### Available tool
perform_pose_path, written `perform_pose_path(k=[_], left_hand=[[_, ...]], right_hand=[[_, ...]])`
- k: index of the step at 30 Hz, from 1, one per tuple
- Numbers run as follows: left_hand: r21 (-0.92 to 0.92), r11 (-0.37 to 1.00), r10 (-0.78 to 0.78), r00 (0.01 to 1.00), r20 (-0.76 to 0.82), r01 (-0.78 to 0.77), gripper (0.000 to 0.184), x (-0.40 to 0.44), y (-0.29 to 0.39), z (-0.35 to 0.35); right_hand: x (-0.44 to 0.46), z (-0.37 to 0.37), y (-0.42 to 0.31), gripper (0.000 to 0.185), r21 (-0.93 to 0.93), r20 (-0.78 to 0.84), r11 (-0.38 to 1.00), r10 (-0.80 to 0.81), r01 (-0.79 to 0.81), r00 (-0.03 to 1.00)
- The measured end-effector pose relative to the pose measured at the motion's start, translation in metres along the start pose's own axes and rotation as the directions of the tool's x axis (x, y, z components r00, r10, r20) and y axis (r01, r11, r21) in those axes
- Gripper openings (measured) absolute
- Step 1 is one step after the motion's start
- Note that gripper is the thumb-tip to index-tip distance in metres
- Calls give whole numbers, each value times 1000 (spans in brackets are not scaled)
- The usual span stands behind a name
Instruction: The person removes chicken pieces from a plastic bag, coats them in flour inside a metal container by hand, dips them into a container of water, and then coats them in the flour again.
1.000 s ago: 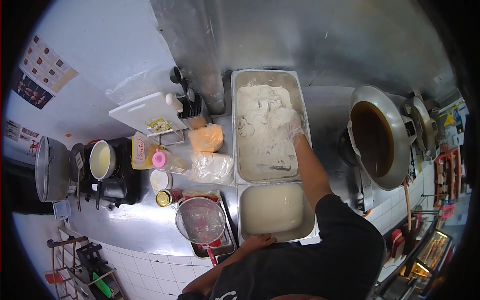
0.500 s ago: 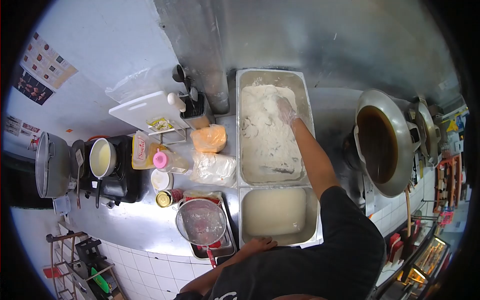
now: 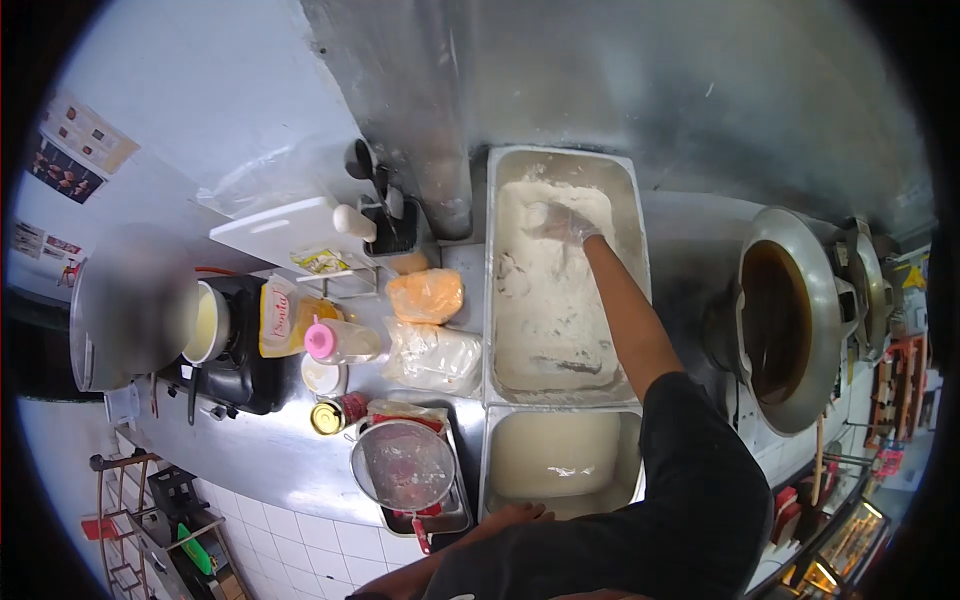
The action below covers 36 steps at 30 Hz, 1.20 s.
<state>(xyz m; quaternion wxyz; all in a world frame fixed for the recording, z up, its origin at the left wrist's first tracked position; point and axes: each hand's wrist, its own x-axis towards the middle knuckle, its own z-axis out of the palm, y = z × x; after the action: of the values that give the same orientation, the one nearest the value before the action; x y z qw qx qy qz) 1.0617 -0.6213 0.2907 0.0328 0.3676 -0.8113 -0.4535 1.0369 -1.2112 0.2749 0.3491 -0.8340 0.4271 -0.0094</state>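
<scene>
A deep metal tray (image 3: 642, 270) holds white flour (image 3: 550, 300) with lumps and furrows in it. My right hand (image 3: 560, 223), in a clear plastic glove dusted with flour, is down in the flour toward the tray's far end. Its fingers are bunched, and whatever they may hold is hidden by flour. Nearer to me, a second metal tray (image 3: 487, 465) contains pale liquid batter (image 3: 555, 450). My left hand (image 3: 518, 513), bare, rests at this tray's near left edge with its fingers lying loosely and nothing visible in them; my dark sleeve and shirt partly cover the view.
Left of the trays are a round sieve (image 3: 403, 465), a bag of white powder (image 3: 432, 357), an orange bag (image 3: 425, 296), a pink-capped bottle (image 3: 345, 341) and a small pot (image 3: 207, 322) on a stove. A large wok (image 3: 835, 320) of dark oil stands right.
My right hand has shifted left across the flour, and its fingers have become more bunched. My left hand shows less beside the batter tray. The camera view has shifted slightly.
</scene>
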Motion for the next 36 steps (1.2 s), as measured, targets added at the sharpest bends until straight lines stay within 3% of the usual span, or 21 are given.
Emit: perform_pose_path(k=[1,2,4,6,9,12,15,17,18,20,22,23,25,26,28,32,33,35,36], left_hand=[[-1,999,-36,998,42,36,46,-2,3,-1],[-12,1000,-24,998,52,24,46,-6,4,-4],[-39,998,51,997,-53,-53,43,-8,0,-8],[-12,998,67,996,-62,-68,43,-6,-7,4],[13,996,86,988,-130,-85,44,-7,-7,8],[35,995,93,983,-160,-88,46,-7,-5,11],[86,993,93,982,-164,-79,46,-5,-5,9],[100,992,93,980,-177,-76,46,-7,-4,12],[94,993,89,981,-171,-73,44,-6,-6,16],[87,994,79,982,-169,-65,43,-3,-9,14],[36,997,77,993,-93,-74,40,-4,-5,4],[34,997,65,993,-100,-62,40,-3,-3,0],[-18,1000,7,999,48,-6,42,-2,1,-6],[-20,1000,3,999,47,-2,42,-3,3,-9],[-36,999,-22,997,72,25,42,-4,6,-17],[13,1000,7,1000,-29,-7,40,-6,4,1],[37,999,17,998,-67,-14,35,-5,4,-2],[72,997,38,993,-111,-30,32,-4,3,-1],[123,989,102,971,-215,-77,30,-4,-3,3]], right_hand=[[-13,8,3,89,-148,75,989,30,-19,997],[-32,16,6,89,-148,79,988,48,-36,996],[-80,24,-7,104,49,151,996,-75,69,986],[-81,89,66,114,76,142,992,-116,106,983],[-147,74,10,113,24,258,994,97,-106,961],[-184,60,-8,101,-49,208,993,113,-105,972],[-176,6,-20,68,148,373,989,-29,-29,927],[-143,5,29,52,158,247,985,-111,72,963],[-112,15,70,47,82,65,986,-151,145,986],[-44,-7,61,42,-357,-1,933,44,-41,999],[-1,-10,58,38,-189,-152,971,-173,144,973],[24,-9,52,38,-187,-145,970,-184,156,972],[64,1,29,38,-222,-369,849,-528,479,765],[75,13,16,38,-219,-367,848,-530,482,765],[91,31,-4,37,-53,-256,983,-183,175,949],[90,92,27,42,-269,-183,959,-143,90,973],[76,102,43,47,-298,-123,906,-350,301,929],[43,115,52,56,-264,39,849,-466,458,884],[27,117,60,61,-319,113,720,-616,616,779]])
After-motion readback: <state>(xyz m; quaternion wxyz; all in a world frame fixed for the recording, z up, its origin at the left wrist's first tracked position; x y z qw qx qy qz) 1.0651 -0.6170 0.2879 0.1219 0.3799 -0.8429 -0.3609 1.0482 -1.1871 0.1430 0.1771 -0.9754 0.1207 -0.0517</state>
